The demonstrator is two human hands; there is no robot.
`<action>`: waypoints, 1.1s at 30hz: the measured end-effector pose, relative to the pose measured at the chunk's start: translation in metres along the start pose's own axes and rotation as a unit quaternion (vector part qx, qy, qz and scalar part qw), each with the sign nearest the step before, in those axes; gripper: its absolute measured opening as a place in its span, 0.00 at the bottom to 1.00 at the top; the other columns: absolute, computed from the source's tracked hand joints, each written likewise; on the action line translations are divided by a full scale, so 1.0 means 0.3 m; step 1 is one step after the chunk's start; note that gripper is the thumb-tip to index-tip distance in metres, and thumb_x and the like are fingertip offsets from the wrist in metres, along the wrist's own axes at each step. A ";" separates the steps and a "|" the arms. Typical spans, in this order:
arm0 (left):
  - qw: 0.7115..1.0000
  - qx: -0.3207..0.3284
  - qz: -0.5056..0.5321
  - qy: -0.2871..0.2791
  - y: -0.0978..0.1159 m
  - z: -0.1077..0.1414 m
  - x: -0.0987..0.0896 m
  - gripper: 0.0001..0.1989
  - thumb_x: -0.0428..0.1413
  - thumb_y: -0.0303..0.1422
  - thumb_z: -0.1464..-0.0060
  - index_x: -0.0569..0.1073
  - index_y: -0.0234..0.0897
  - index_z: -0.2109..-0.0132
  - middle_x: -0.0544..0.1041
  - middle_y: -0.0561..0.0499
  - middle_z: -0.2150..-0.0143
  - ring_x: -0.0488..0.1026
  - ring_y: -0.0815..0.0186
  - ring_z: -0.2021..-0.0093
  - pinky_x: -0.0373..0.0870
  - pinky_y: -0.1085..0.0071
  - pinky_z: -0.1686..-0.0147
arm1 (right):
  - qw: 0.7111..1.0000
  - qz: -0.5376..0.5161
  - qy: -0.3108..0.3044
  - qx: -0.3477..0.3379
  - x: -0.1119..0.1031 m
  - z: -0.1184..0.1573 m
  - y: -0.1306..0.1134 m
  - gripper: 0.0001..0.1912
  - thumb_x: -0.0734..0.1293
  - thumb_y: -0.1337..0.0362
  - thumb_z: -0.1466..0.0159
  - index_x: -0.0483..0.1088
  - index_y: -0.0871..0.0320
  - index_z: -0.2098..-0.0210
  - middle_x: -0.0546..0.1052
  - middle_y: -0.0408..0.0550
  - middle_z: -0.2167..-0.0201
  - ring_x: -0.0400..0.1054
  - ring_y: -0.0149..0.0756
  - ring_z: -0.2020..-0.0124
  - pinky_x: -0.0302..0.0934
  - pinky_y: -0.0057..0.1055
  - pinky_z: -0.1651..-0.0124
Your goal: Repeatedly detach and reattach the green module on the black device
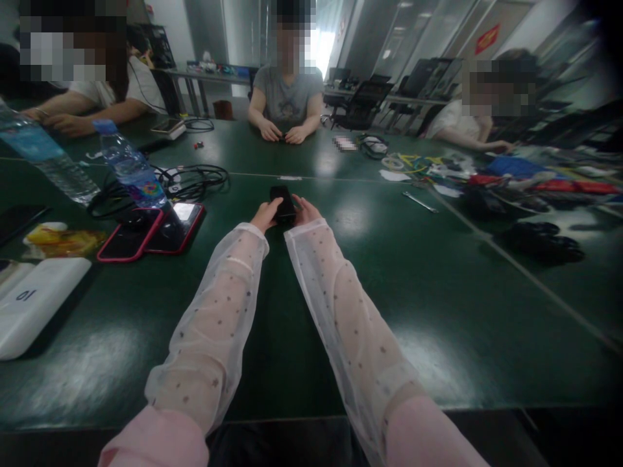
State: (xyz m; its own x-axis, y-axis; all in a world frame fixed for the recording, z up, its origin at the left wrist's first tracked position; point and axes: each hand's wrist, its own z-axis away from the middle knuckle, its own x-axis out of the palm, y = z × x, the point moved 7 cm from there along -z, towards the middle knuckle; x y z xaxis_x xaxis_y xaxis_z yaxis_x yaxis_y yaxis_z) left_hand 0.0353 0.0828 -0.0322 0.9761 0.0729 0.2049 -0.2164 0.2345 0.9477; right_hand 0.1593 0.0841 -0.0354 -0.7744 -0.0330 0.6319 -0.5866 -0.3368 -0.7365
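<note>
Glass panels (403, 39) and office chairs (365, 104) are filling the back of the room, and a dark green desk (438, 311) is taking up the front. At the left, a person (117, 94) is holding both arms at the far side; nearer, a white case (39, 311) is lying near a yellow packet (68, 241). A large water bottle (43, 155) and a smaller water bottle (129, 162) are standing beyond, two red-edged phones (182, 230) are lying close together, and black cables (207, 181) are coiling behind.

Toward the middle, someone in sheer dotted sleeves (219, 305) is gripping a small black box (283, 204) in the left hand (265, 216), thumb over it. The right hand (306, 211) is curving at the box's right side; whether it is touching, I cannot tell. Across the desk, another person (289, 91) is bringing both hands close together. Further right, a wrench (419, 202) is lying alone, then a heap of wires and bundles (559, 185) is spreading, a third person (457, 126) sitting behind.
</note>
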 end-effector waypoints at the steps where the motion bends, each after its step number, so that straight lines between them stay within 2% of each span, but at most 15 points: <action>1: 0.999 0.017 -0.041 0.002 0.002 -0.006 0.004 0.17 0.59 0.44 0.49 0.73 0.34 0.60 0.77 0.41 0.60 0.75 0.56 0.55 0.71 0.64 0.59 | 1.000 0.002 0.007 0.000 -0.002 -0.004 0.002 0.11 0.58 0.58 0.32 0.69 0.51 0.54 0.76 0.41 0.71 0.73 0.34 0.70 0.71 0.36 0.60; 4: 0.992 0.059 -0.114 0.004 0.013 -0.012 0.019 0.20 0.62 0.45 0.52 0.73 0.33 0.59 0.76 0.38 0.57 0.74 0.53 0.53 0.70 0.62 0.58 | 1.000 -0.011 0.019 0.007 -0.003 -0.019 0.014 0.12 0.59 0.58 0.32 0.69 0.54 0.53 0.77 0.42 0.73 0.73 0.36 0.71 0.72 0.38 0.61; 8: 0.987 0.092 -0.128 -0.017 0.041 0.015 0.054 0.23 0.63 0.45 0.53 0.72 0.34 0.56 0.76 0.37 0.54 0.74 0.52 0.53 0.71 0.65 0.61 | 0.998 -0.045 0.032 0.016 -0.004 -0.040 0.028 0.15 0.58 0.59 0.31 0.71 0.56 0.53 0.78 0.43 0.74 0.75 0.37 0.70 0.73 0.39 0.58; 11: 0.987 0.100 -0.122 -0.010 0.061 0.050 0.073 0.23 0.66 0.43 0.56 0.73 0.35 0.56 0.75 0.38 0.52 0.73 0.51 0.49 0.70 0.67 0.62 | 0.998 -0.041 0.035 0.028 0.000 -0.043 0.037 0.17 0.55 0.57 0.30 0.72 0.58 0.54 0.78 0.44 0.76 0.75 0.37 0.72 0.74 0.38 0.60; 15: 0.992 0.096 -0.079 0.027 0.077 0.094 0.080 0.20 0.67 0.37 0.58 0.72 0.38 0.57 0.74 0.40 0.48 0.66 0.51 0.40 0.68 0.67 0.55 | 0.998 -0.053 0.006 0.025 0.022 -0.024 0.037 0.20 0.54 0.56 0.30 0.73 0.60 0.56 0.79 0.47 0.74 0.75 0.39 0.70 0.74 0.38 0.62; 18: 0.986 0.123 -0.099 0.061 0.104 0.132 0.080 0.20 0.67 0.36 0.59 0.71 0.38 0.58 0.72 0.39 0.45 0.58 0.49 0.34 0.64 0.65 0.47 | 0.997 -0.071 -0.005 0.016 0.032 -0.005 0.032 0.20 0.54 0.56 0.30 0.73 0.60 0.56 0.80 0.47 0.73 0.76 0.39 0.67 0.73 0.37 0.59; 22: 0.978 0.169 -0.100 0.071 0.150 0.188 0.100 0.24 0.66 0.34 0.57 0.68 0.41 0.52 0.69 0.41 0.43 0.52 0.49 0.31 0.59 0.64 0.43 | 0.997 -0.076 -0.030 0.011 0.042 0.000 0.029 0.21 0.53 0.56 0.30 0.72 0.61 0.54 0.80 0.47 0.69 0.76 0.37 0.63 0.72 0.38 0.54; 24: 0.980 0.181 -0.069 0.054 0.173 0.211 0.118 0.27 0.66 0.32 0.56 0.67 0.42 0.49 0.69 0.42 0.43 0.52 0.49 0.32 0.59 0.65 0.43 | 0.995 -0.089 -0.034 0.003 0.038 -0.008 0.024 0.21 0.52 0.57 0.29 0.71 0.60 0.53 0.80 0.47 0.68 0.76 0.36 0.62 0.71 0.37 0.54; 28: 0.985 0.173 -0.003 -0.004 0.226 0.217 0.142 0.31 0.63 0.33 0.52 0.63 0.42 0.42 0.70 0.41 0.44 0.57 0.48 0.35 0.61 0.65 0.46 | 0.992 -0.124 0.019 -0.010 0.000 -0.027 0.012 0.18 0.52 0.57 0.29 0.70 0.56 0.58 0.79 0.43 0.73 0.75 0.33 0.68 0.73 0.33 0.62; 31: 0.983 0.173 0.060 -0.001 0.279 0.191 0.105 0.24 0.62 0.33 0.50 0.67 0.41 0.46 0.74 0.46 0.51 0.67 0.53 0.42 0.65 0.68 0.51 | 0.989 -0.141 0.035 -0.002 -0.010 -0.029 0.009 0.21 0.48 0.56 0.28 0.68 0.56 0.60 0.78 0.44 0.74 0.74 0.33 0.70 0.73 0.33 0.67; 33: 0.984 0.150 0.099 -0.006 0.295 0.166 0.068 0.16 0.59 0.34 0.48 0.70 0.40 0.51 0.75 0.49 0.58 0.72 0.58 0.49 0.66 0.70 0.55 | 0.988 -0.151 0.031 0.001 -0.007 -0.027 0.006 0.23 0.46 0.56 0.28 0.68 0.57 0.60 0.78 0.46 0.73 0.75 0.33 0.70 0.73 0.32 0.68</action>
State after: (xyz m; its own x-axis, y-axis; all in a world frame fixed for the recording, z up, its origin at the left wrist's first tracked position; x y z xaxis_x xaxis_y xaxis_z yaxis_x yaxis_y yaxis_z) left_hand 0.0373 0.0567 0.0679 0.9157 0.0773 0.3943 -0.3885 -0.0797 0.9180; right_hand 0.1579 0.0913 -0.0400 -0.5775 0.1272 0.8064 -0.7926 -0.3242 -0.5165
